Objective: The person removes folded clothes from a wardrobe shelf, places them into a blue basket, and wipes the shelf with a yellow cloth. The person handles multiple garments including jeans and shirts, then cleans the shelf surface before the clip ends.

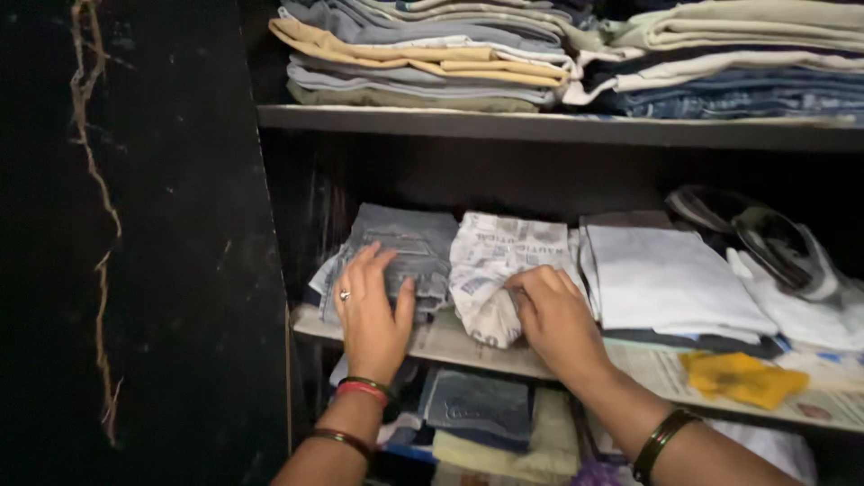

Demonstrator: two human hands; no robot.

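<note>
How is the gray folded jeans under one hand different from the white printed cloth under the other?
The gray jeans are plain, faded denim; the white cloth is covered in print. The jeans lie flat and folded under the left hand; the cloth is bunched and rounded at its front under the right hand. Both sit side by side on the same shelf.

Under the left hand (373,310) lies folded grey denim (409,252), coarse and matt. The right hand (553,315) grips a soft, crumpled printed cloth (499,261). Just right of it sits smooth white cotton (666,274). Beneath both hands, matt newsprint paper (657,364) lines the shelf. Glossy bangles (661,441) ring the wrists.
</note>
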